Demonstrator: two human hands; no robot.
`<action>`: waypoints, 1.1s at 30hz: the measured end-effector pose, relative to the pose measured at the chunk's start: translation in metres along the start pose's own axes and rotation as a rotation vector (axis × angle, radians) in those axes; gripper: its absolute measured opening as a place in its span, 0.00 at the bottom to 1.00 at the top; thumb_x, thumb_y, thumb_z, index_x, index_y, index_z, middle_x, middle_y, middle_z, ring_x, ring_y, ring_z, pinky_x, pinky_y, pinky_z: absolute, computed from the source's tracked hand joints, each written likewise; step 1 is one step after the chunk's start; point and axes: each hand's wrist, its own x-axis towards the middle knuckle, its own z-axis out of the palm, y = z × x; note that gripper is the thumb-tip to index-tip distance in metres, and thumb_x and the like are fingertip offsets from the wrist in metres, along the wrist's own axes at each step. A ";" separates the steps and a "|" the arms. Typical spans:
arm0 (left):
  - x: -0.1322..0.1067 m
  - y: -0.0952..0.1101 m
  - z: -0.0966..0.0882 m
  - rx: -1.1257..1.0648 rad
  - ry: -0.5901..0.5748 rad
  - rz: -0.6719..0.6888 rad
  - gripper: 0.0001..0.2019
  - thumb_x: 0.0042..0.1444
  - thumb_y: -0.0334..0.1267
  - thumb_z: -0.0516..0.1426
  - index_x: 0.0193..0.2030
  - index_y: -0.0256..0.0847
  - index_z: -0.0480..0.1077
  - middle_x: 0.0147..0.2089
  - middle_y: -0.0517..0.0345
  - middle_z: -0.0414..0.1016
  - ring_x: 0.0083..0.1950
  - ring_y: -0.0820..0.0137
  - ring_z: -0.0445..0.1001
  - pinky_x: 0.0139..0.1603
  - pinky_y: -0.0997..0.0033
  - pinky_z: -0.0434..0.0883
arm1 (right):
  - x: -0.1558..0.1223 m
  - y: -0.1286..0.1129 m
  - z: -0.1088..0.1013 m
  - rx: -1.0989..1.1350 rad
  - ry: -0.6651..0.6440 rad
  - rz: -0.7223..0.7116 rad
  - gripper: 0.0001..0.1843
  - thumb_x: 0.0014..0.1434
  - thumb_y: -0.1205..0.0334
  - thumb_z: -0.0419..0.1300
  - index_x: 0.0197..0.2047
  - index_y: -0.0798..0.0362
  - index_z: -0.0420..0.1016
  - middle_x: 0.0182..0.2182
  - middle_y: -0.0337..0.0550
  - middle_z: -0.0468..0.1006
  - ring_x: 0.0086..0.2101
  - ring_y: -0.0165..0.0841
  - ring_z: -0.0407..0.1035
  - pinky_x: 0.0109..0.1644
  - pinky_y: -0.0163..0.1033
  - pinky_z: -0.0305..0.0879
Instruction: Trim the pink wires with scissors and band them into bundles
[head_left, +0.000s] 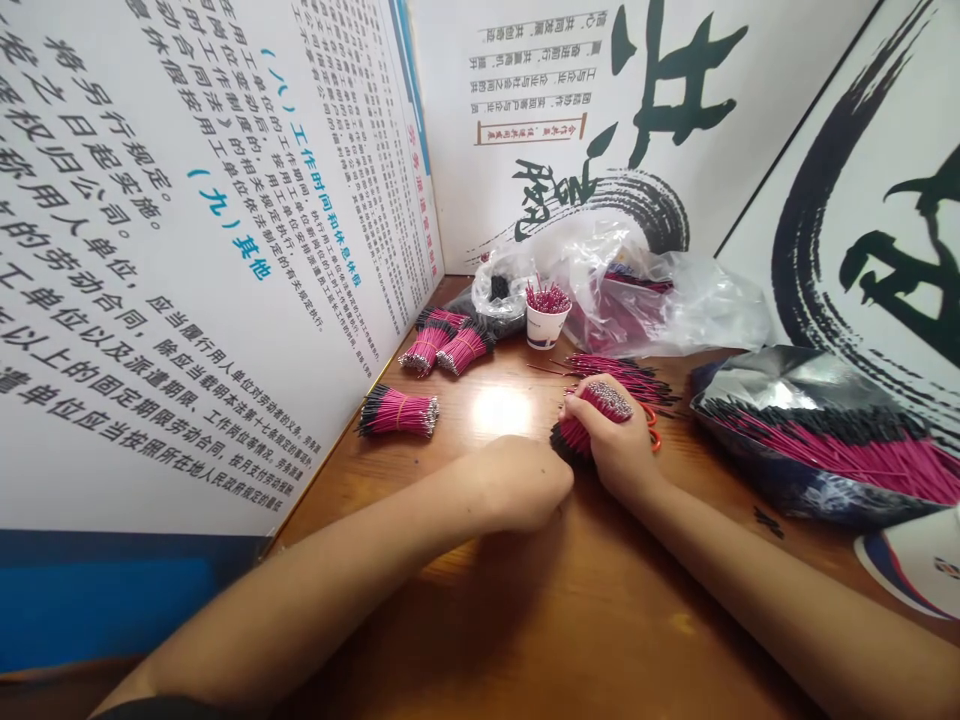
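a thick bundle of thin magenta wires with black ends and silvery tips (606, 402) is at the centre of the clock, tilted, silvery tips up and black ends toward 7 o'clock; whether it touches the brown wood-grain table (600, 620) cannot be told. the right hand (628, 455) has its fingers wrapped around it, thumb across the near side. at 8 o'clock, just beside, the left hand (527, 485) shows its back, fingers curled under and out of sight, so what they grip cannot be told. orange-red looped handles (654, 438) lie at 3 o'clock beside the right hand, and a loose heap of magenta and black wires (630, 380) at 1 o'clock. a white paper cup (546, 330) full of wires stands at 11 o'clock, a crumpled clear plastic bag (712, 305) at 1 o'clock farther off. a banded magenta wire bundle (401, 413) lies at 9 o'clock, more banded bundles (463, 347) at 10. well apart at 3 o'clock, a dark, silver-lined bag (780, 487) brims with wires; small black bits (769, 521) lie at 4.
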 end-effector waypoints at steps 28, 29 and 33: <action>0.031 -0.071 0.002 -1.678 0.462 -0.080 0.05 0.50 0.24 0.52 0.32 0.36 0.65 0.23 0.65 0.62 0.24 0.79 0.59 0.27 0.76 0.55 | -0.004 -0.013 0.005 -0.150 -0.193 -0.086 0.07 0.52 0.65 0.61 0.37 0.51 0.74 0.26 0.35 0.74 0.25 0.31 0.66 0.32 0.38 0.62; 0.032 -0.070 0.002 -1.684 0.462 -0.068 0.06 0.50 0.24 0.50 0.32 0.36 0.65 0.22 0.64 0.62 0.24 0.79 0.60 0.28 0.76 0.56 | -0.004 -0.013 0.005 -0.156 -0.199 -0.089 0.07 0.53 0.66 0.61 0.38 0.51 0.75 0.27 0.36 0.74 0.26 0.32 0.67 0.32 0.38 0.63; 0.036 -0.072 0.004 -1.663 0.523 -0.048 0.11 0.47 0.21 0.48 0.33 0.35 0.66 0.24 0.61 0.67 0.23 0.79 0.62 0.28 0.76 0.59 | -0.004 -0.013 0.005 -0.169 -0.172 -0.098 0.07 0.53 0.65 0.61 0.38 0.51 0.75 0.29 0.37 0.76 0.27 0.32 0.67 0.33 0.39 0.63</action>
